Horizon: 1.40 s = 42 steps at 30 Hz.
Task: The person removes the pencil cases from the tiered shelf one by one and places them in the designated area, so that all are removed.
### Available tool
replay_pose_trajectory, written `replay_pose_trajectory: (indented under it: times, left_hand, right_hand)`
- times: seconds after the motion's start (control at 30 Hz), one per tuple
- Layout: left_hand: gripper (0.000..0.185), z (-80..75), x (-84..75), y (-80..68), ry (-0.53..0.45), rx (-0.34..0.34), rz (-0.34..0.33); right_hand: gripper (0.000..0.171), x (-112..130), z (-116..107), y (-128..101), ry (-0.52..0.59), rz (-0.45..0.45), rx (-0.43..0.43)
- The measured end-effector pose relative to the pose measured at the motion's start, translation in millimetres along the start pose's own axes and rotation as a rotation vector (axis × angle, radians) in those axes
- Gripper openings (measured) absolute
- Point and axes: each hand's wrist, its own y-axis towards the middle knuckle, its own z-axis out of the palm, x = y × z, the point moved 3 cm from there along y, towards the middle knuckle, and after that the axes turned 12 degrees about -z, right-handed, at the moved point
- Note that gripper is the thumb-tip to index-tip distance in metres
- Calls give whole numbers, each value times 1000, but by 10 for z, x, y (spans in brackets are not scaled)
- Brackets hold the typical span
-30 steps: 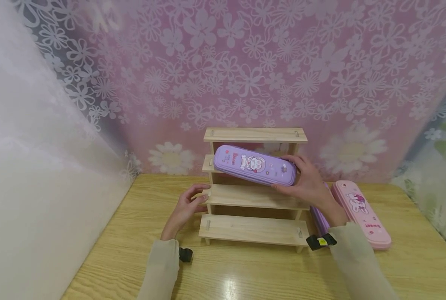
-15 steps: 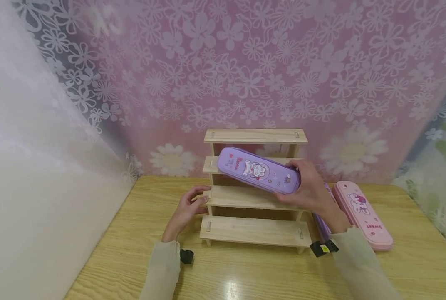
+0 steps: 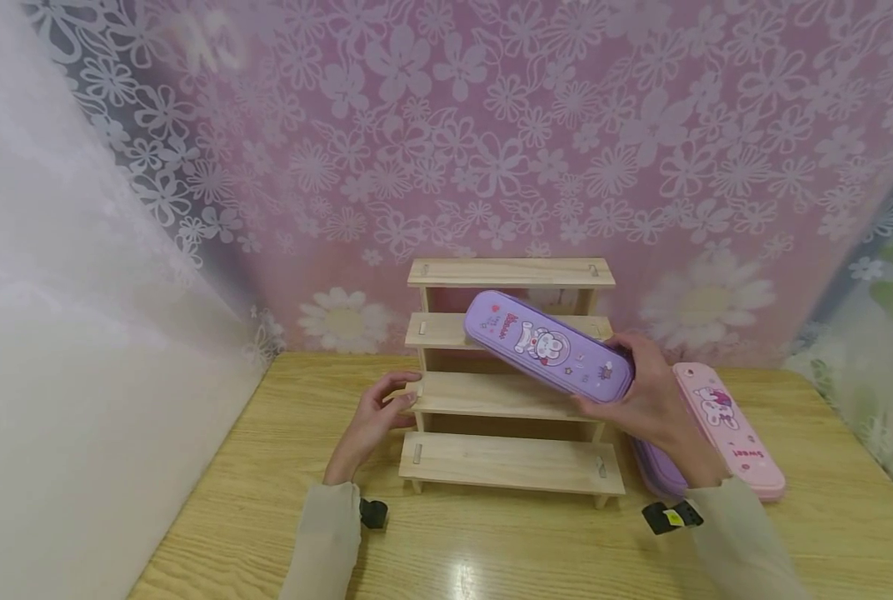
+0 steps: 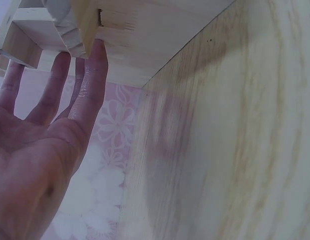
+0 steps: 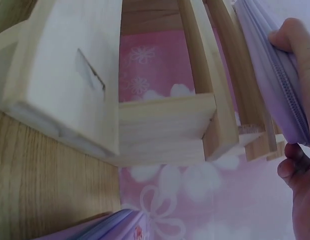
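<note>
My right hand (image 3: 652,396) grips the right end of a lilac pencil case (image 3: 547,346) printed with a cartoon rabbit. The case tilts, its left end higher, in front of the upper tiers of a stepped wooden display rack (image 3: 502,462). In the right wrist view, a fingertip presses the zipped side of the pencil case (image 5: 275,75), with other fingertips near its lower end. My left hand (image 3: 371,417) holds the left end of the rack's second tier from the bottom. In the left wrist view, its fingers (image 4: 89,90) reach up against the rack's wood.
Right of the rack, a pink pencil case (image 3: 731,433) lies on the wood-grain table (image 3: 251,517). Beside it, a purple pencil case (image 3: 660,471) is partly hidden under my right forearm. A pink flowered curtain (image 3: 491,150) hangs behind; a white wall (image 3: 102,375) stands left.
My right hand has moved right and slightly down with the lilac pencil case, whose right end has dipped further. The left hand stays at the rack.
</note>
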Motion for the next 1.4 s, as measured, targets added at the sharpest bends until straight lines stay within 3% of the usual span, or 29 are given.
replay_pose_trajectory:
  times: [0.2, 0.4, 0.57, 0.77, 1.0, 1.13, 1.4]
  left_hand:
    - [36, 0, 0, -5, 3, 4, 2]
    - [35, 3, 1, 0, 2, 9, 4]
    - [34, 0, 11, -7, -9, 0, -2]
    - [36, -4, 11, 3, -23, 3, -1]
    - [35, 10, -6, -8, -23, 7, 1]
    - [36, 8, 10, 4, -16, 3, 4]
    - [35, 7, 12, 9, -16, -2, 4]
  right_hand:
    - [99, -9, -114, -103, 12, 5, -63]
    - [98, -1, -215, -157, 56, -31, -139]
    - [92, 11, -310, -198, 35, -44, -152]
    - [89, -10, -405, -285, 24, -31, -206]
    - [87, -8, -534, -395, 90, 14, -271]
    - [91, -29, -629, -460, 121, 76, -280]
    - [90, -157, -780, -658, 59, 66, -282]
